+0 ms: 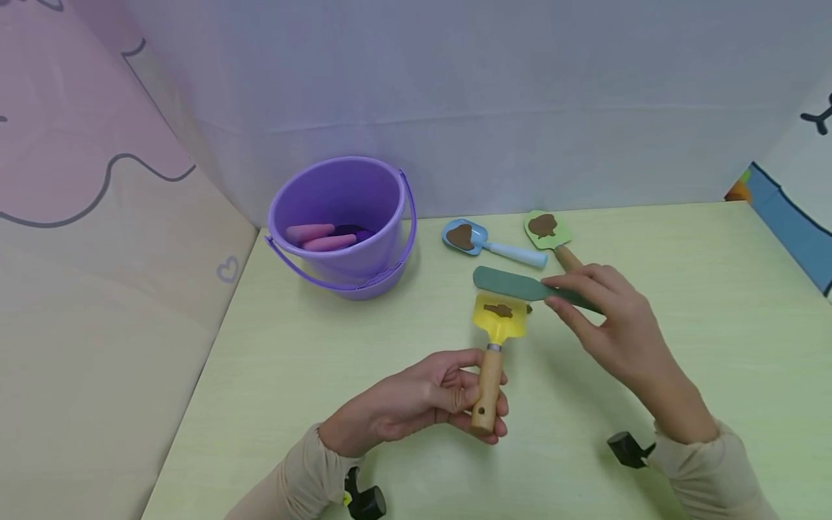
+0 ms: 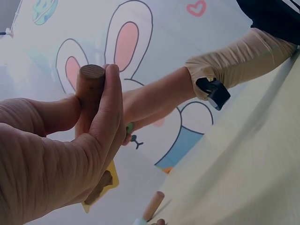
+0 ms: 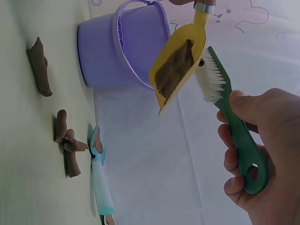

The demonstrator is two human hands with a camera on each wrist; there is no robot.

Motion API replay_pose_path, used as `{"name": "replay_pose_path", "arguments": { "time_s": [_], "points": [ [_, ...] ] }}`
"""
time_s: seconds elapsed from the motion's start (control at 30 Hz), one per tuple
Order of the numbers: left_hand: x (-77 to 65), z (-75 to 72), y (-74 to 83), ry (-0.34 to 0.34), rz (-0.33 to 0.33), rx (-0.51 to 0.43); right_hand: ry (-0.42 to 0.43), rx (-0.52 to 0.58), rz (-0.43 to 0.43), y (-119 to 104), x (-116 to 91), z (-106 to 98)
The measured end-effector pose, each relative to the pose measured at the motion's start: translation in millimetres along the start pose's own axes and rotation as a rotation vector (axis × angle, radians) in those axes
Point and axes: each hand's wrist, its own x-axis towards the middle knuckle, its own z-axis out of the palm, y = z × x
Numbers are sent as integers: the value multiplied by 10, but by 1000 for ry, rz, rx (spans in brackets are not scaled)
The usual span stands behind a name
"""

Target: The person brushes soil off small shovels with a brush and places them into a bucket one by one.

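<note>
Likely brushing yellow shovel (image 1: 497, 334), clamped in left grip (image 1: 432, 397), from twelve o'clock with green brush (image 1: 510, 283), clamped in right grip (image 1: 611, 318), next needing light strokes.

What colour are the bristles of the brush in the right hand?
White; the bristles show best in the right wrist view.

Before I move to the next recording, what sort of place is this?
Likely an indoor play or filming corner, though I can't be certain: a cartoon-printed backdrop borders a pale green tabletop, where a purple bucket stands, and the left hand holds a small yellow shovel.
</note>
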Motion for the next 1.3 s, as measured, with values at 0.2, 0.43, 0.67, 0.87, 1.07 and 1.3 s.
{"name": "replay_pose_path", "arguments": {
  "time_s": [0.2,0.43,0.67,0.87,1.07,1.3],
  "points": [
    [-2,-8,11,24,7,4,-44,98,-28,-48,2,-14],
    [-7,-20,0,8,25,-9,-27,80,-70,-42,2,1],
    [-14,-24,-14,-8,28,-20,-8,15,-63,-5,0,5],
    [-14,-4,-13,-22,20,-13,-7,-25,-42,17,-8,-9],
    [-15,10,-17,-33,19,-8,-1,-46,-40,45,-11,4],
    [-24,27,-14,-38,18,-4,10,-84,-52,71,-2,16]
  ]
}}
